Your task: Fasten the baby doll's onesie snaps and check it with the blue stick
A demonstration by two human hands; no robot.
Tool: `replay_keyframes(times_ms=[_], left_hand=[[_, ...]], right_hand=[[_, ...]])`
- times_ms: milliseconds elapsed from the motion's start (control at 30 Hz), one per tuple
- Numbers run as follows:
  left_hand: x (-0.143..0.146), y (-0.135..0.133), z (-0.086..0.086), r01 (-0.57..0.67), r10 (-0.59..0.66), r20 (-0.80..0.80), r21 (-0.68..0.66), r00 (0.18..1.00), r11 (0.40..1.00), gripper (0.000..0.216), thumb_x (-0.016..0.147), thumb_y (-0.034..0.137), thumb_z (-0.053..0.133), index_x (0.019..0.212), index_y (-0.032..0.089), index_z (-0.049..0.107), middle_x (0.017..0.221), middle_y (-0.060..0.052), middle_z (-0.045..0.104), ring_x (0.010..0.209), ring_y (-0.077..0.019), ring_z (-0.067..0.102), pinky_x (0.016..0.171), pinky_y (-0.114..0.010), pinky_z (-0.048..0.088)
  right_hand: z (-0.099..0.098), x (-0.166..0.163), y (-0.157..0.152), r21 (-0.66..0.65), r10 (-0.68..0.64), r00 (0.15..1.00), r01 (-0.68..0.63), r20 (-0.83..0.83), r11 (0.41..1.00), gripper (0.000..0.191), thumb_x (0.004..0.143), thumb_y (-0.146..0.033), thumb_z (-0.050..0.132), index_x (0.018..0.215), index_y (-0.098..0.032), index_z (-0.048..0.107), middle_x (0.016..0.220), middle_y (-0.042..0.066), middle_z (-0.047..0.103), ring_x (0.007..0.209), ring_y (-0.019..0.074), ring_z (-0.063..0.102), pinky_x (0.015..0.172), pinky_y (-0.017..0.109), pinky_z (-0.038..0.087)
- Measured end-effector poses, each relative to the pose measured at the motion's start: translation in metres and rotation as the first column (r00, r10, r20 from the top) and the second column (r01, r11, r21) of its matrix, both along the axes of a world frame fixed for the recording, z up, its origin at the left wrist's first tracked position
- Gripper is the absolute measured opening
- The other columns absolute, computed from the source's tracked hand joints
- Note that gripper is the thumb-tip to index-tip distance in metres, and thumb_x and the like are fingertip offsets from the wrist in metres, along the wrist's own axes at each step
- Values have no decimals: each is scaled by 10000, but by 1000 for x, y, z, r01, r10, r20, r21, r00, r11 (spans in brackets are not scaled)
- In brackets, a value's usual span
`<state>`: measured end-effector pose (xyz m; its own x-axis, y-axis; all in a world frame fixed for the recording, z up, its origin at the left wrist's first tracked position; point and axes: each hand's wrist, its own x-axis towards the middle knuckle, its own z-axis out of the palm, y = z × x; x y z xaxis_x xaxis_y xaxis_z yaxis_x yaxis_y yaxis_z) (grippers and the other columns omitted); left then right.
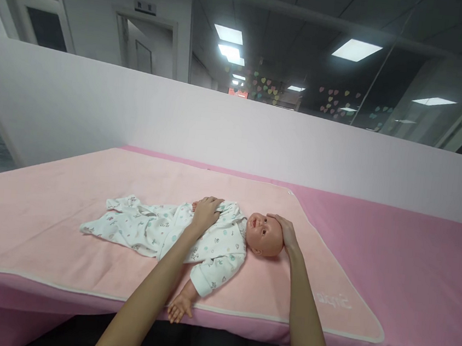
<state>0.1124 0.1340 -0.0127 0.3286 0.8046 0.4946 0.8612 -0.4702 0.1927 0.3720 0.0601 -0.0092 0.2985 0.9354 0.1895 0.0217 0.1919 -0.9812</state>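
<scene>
A baby doll (224, 238) in a white sleepsuit with small printed figures lies on its back, its head to the right. My left hand (207, 213) rests on the doll's front near its far arm, fingers laid over the cloth. On the top of the doll's bald head (263, 237) lies my right hand (285, 231), fingers stretched toward the forehead. The doll's near hand (180, 306) reaches to the front edge of the mat. Its far hand shows only partly beside my left hand. The legs of the sleepsuit (126, 231) lie flat to the left.
Beneath the doll is a peach mat (67, 194) with a pale border, spread over a pink cover (412, 258). A low white wall (259, 137) runs along the back. Above it, a glass pane (300, 64) carries heart stickers.
</scene>
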Motion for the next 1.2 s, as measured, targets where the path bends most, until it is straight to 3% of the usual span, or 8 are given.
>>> replay_keyframes(times_ms=[200, 433, 667, 800, 900, 1000, 1100, 1200], left_hand=[[0, 1, -2, 7, -7, -3, 25, 1000, 1000, 445, 703, 163, 460, 1134, 244, 538, 1074, -45, 581, 1002, -227, 492, 877, -340, 371], [-1, 1, -2, 9, -9, -8, 32, 1000, 999, 452, 704, 162, 453, 1143, 238, 532, 1075, -42, 582, 1002, -227, 492, 875, -341, 374], [-1, 2, -2, 12, -12, -3, 31, 1000, 999, 451, 702, 164, 453, 1140, 234, 534, 1072, -45, 584, 1001, -227, 492, 877, -339, 373], [0, 1, -2, 6, -6, -7, 20, 1000, 1000, 451, 704, 163, 455, 1142, 242, 531, 1078, -40, 580, 1012, -222, 488, 886, -334, 370], [0, 1, -2, 2, -2, -7, 19, 1000, 1000, 450, 706, 162, 456, 1141, 248, 531, 1084, -39, 578, 1012, -222, 489, 887, -333, 370], [0, 2, -2, 6, -6, -8, 26, 1000, 1000, 449, 704, 163, 458, 1140, 243, 533, 1079, -41, 580, 1004, -224, 490, 878, -335, 372], [0, 2, -3, 12, -12, -9, 33, 1000, 999, 450, 704, 162, 456, 1140, 240, 532, 1072, -43, 582, 996, -224, 491, 867, -339, 375], [-1, 3, -3, 12, -12, -6, 33, 1000, 999, 450, 704, 162, 456, 1141, 240, 533, 1071, -43, 583, 997, -225, 490, 874, -340, 369]], right_hand=[[-6, 6, 6, 88, -88, 995, 84, 43, 993, 428, 642, -383, 621, 1058, -282, 606, 1264, -2, 500, 1192, 218, 418, 994, 368, 340], [0, 0, -1, -16, 30, 999, -29, 20, 999, 295, 651, -430, 592, 755, -174, 695, 857, 46, 692, 867, 231, 605, 840, 345, 440], [-1, 0, 0, -10, 3, 1000, -3, 28, 1000, 302, 644, -440, 595, 767, -180, 690, 892, 42, 687, 883, 222, 600, 841, 335, 437], [-4, 3, 3, 20, -4, 999, 3, 43, 1000, 357, 670, -415, 573, 926, -183, 666, 1095, 45, 621, 1055, 227, 530, 928, 330, 390], [-8, 7, 7, 62, -34, 996, 30, 79, 998, 465, 689, -400, 558, 1117, -220, 576, 1309, 14, 452, 1207, 214, 396, 1019, 342, 299], [-10, 9, 9, 68, -93, 990, 86, 107, 994, 508, 689, -399, 563, 1177, -263, 523, 1385, -17, 342, 1259, 206, 322, 1061, 362, 231], [-7, 7, 7, 74, -81, 993, 75, 87, 994, 418, 676, -393, 578, 1063, -238, 606, 1304, 14, 459, 1221, 215, 379, 1042, 363, 268], [-2, 2, 3, 1, 22, 999, -22, 43, 1000, 321, 665, -411, 583, 853, -169, 679, 1042, 75, 643, 1035, 243, 541, 937, 363, 384]])
